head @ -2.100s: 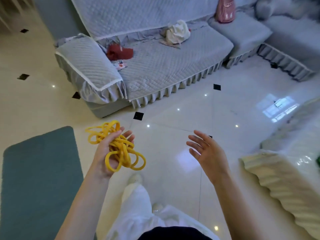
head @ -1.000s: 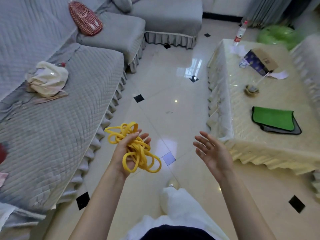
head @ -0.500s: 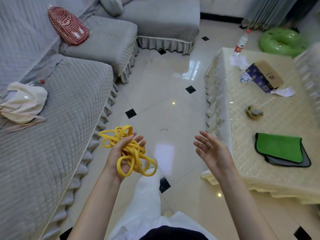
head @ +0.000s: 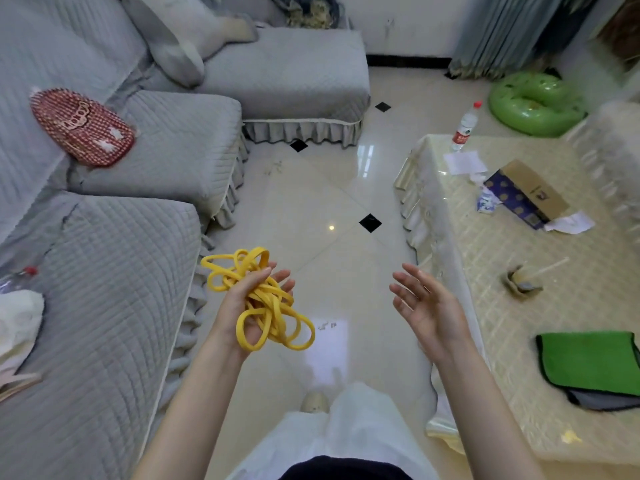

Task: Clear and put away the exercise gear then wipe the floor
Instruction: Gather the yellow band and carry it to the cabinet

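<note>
A tangled bundle of yellow resistance band [head: 263, 303] lies across my left hand [head: 242, 306], palm up, with the fingers curled loosely around it at chest height. Loops hang off both sides of the palm. My right hand [head: 429, 310] is held out beside it, palm turned inward, fingers spread, holding nothing. A folded green cloth [head: 588, 362] over a grey one lies on the coffee table [head: 485, 271] at the right. The glossy cream tiled floor [head: 332, 209] runs ahead between sofa and table.
A grey quilted sofa [head: 104, 306] lines the left, with a red bag [head: 79, 128] and a white bundle [head: 17, 320] on it. On the table are a box [head: 526, 192], papers and a water bottle [head: 465, 128]. A green inflatable ring [head: 533, 102] lies far right.
The view has swung right from the sofa and green mat to the aisle between sofa and table, and I have stepped forward. Both hands keep the same pose, the band still in the left.
</note>
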Available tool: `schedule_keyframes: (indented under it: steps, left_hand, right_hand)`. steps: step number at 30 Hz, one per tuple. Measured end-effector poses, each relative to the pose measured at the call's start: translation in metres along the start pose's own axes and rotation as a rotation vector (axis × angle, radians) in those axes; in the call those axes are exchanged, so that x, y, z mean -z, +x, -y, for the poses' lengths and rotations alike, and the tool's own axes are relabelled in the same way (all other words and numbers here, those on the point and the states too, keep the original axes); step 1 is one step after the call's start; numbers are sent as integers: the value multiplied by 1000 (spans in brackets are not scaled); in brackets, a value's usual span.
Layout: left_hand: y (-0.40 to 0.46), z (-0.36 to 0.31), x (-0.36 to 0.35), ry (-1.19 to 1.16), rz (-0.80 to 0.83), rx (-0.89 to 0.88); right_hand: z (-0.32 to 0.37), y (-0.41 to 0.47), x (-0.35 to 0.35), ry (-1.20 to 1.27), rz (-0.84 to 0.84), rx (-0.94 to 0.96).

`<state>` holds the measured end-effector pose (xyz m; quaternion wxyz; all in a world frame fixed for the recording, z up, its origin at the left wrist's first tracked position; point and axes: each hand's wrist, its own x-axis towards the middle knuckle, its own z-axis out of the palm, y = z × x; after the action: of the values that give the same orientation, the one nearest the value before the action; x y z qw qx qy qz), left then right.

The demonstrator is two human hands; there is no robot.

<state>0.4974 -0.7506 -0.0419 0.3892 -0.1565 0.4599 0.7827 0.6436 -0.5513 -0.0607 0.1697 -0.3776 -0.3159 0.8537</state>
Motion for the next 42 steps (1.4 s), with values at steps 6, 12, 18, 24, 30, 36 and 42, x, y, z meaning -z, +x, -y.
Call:
schedule_keyframes:
  steps: [6, 12, 18, 24, 30, 36, 42]
  left_hand:
    - [79, -44, -32, -12, -23, 2]
    - [178, -76, -94, -4, -10, 18]
    - [277, -121, -177, 14, 117, 26]
    - [354, -163, -227, -20, 83, -22]
    - [445, -209, -263, -5, 47, -27]
    - [557, -267, -307, 69, 104, -13]
    - [659, -330, -375, 140, 192, 46]
  right_hand:
    - [38, 84, -28, 7, -27, 18]
    - [92, 189, -62, -34, -7, 21]
    - [170, 294, -97, -54, 18, 27]
    - [232, 378, -119, -26, 2, 11]
    - [274, 465, -145, -19, -16, 17]
    - [313, 569, -188, 22, -57, 62]
    - [363, 661, -238, 95, -103, 125]
